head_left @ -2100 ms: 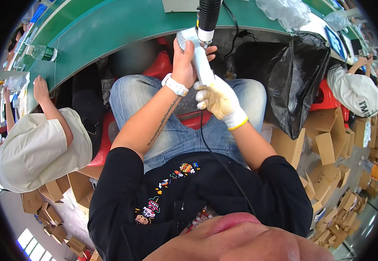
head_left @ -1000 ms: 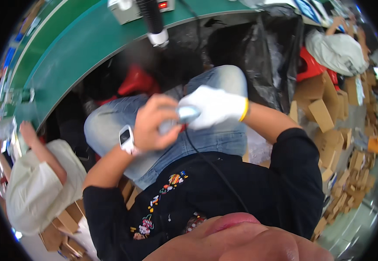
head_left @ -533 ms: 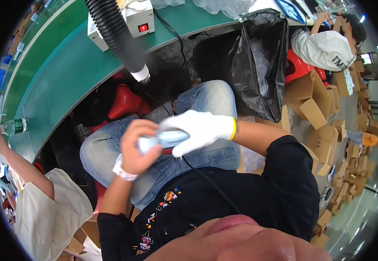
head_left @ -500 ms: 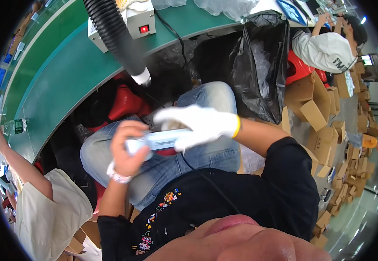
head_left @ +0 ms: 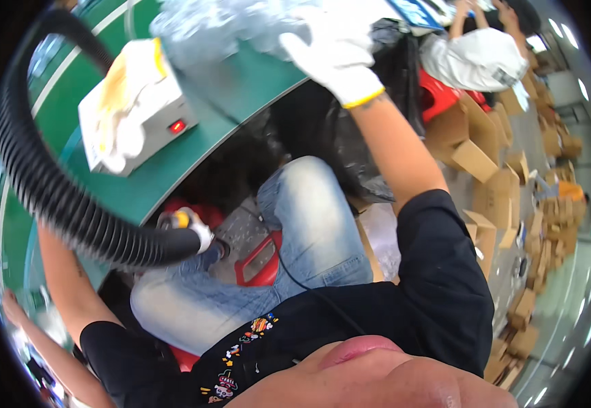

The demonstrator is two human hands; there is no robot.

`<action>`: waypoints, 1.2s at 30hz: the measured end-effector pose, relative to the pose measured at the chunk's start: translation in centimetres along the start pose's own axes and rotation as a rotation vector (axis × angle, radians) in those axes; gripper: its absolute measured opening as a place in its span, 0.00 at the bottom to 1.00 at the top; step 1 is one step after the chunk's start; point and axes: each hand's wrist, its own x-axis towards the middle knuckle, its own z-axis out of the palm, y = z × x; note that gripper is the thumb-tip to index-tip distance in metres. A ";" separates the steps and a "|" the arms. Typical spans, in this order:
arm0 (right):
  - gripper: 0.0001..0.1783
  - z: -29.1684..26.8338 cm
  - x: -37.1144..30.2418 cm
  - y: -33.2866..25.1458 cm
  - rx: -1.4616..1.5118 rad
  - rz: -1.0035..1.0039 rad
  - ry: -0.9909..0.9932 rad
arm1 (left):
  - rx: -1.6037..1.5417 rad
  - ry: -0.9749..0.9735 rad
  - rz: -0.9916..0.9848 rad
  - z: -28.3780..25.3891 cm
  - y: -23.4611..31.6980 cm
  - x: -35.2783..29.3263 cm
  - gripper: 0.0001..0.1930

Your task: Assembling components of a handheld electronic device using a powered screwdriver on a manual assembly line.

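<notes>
My right hand (head_left: 336,58) wears a white glove with a yellow cuff and reaches over the far bench. Its thumb stands apart from the fingers, which blur into white material behind them. Beside it lies a heap of clear plastic bags (head_left: 207,27). My left forearm (head_left: 67,272) stretches out over the bench on the left; a black corrugated hose (head_left: 71,204) hides that hand. The hose bends down toward my lap and ends in a white tip (head_left: 203,234). Nearby is a white box (head_left: 139,136) with a lit red switch and a glove (head_left: 122,102) on top.
The green bench (head_left: 241,75) curves along the left and far side. A black plastic bag (head_left: 390,75) hangs at its far edge. Open cardboard boxes (head_left: 469,129) stand on the right floor. One co-worker (head_left: 475,58) sits at the far right; another's arm (head_left: 50,353) shows at lower left.
My hands have parted from the pale blue box above my lap, which no longer shows. The right moved up to the far bench, the left out leftward. In the picture, the hose and white box shifted left.
</notes>
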 end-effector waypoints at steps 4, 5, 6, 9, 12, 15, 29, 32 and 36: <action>0.24 1.6 3.5 -3.9 0.130 0.005 0.053 | 0.360 -0.502 -0.010 16.6 -1.5 14.7 0.23; 0.25 1.5 3.2 -3.0 0.074 0.008 0.023 | 0.316 -0.506 0.003 19.8 0.4 14.6 0.23; 0.25 1.3 2.9 -2.5 0.049 0.020 0.013 | 0.395 -0.402 0.060 21.9 2.5 14.2 0.25; 0.20 -0.2 2.4 -1.8 0.116 0.072 -0.088 | 0.552 -0.186 0.144 24.2 11.0 11.4 0.29; 0.17 -2.8 2.4 -3.3 0.275 0.147 -0.122 | 0.289 0.112 0.031 19.3 16.1 9.0 0.30; 0.15 -6.7 -1.1 -2.9 0.458 0.133 0.018 | -0.263 0.046 -0.372 13.1 31.0 4.6 0.19; 0.28 -5.7 -19.0 -24.3 1.352 0.193 -0.296 | -2.083 -0.153 -1.188 12.0 54.8 -8.6 0.25; 0.29 -5.1 -19.5 -24.8 1.305 0.168 -0.457 | -1.847 -0.172 -1.039 13.9 55.1 -10.2 0.25; 0.29 -5.2 -19.8 -22.9 0.999 0.018 -0.619 | -1.674 -0.202 -1.069 14.8 54.8 -11.0 0.23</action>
